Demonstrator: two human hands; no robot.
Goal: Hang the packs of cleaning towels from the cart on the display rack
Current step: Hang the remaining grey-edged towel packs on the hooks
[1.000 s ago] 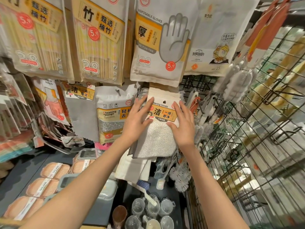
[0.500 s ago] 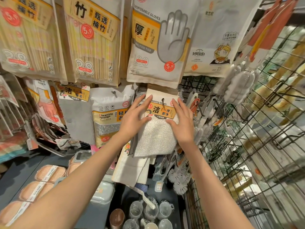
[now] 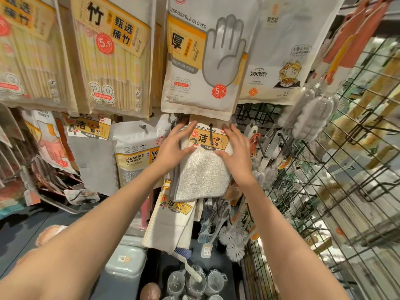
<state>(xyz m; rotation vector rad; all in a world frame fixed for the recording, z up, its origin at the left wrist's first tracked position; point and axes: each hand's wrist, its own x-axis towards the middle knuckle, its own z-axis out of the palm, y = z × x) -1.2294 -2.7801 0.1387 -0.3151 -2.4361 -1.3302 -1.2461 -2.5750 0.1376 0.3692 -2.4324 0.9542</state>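
Left hand point(image 3: 173, 146) and right hand point(image 3: 236, 152) pinch the towel pack point(image 3: 203, 167) on the hook point(image 3: 211, 134) between them; released early, it may slide off.

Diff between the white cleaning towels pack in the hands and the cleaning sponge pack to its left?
The white cleaning towels pack with an orange label shows bare textured cloth under a card header; the white cleaning sponge pouch is a sealed bag. The towels pack is held by the left hand and right hand; the sponge pouch hangs untouched from its peg. Both carry orange-yellow labels with English names.
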